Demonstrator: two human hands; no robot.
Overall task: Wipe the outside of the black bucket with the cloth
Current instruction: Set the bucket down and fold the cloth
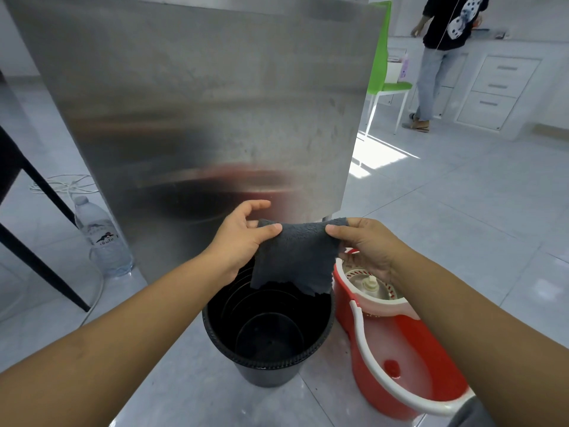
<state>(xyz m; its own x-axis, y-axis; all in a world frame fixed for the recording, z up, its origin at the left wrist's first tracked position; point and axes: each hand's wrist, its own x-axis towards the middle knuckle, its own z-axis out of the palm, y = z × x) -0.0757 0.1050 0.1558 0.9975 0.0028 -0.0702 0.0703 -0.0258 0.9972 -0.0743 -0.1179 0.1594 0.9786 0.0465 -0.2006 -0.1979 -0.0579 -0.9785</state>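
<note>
The black bucket point(266, 372) stands upright on the tiled floor in the lower middle, its inside empty. Above its far rim a dark grey cloth point(295, 257) hangs spread out between both hands. My left hand point(243, 238) pinches the cloth's upper left corner with thumb and fingers. My right hand point(366, 245) pinches the upper right corner. The cloth's lower edge dangles over the bucket's opening and hides part of the far rim. Neither hand touches the bucket.
A red mop bucket point(412, 365) with a white handle and spinner stands touching-close on the right. A steel cabinet panel point(200, 103) rises right behind. A water bottle point(103, 241) and black table legs stand left. A person stands far right by white drawers, near a green chair.
</note>
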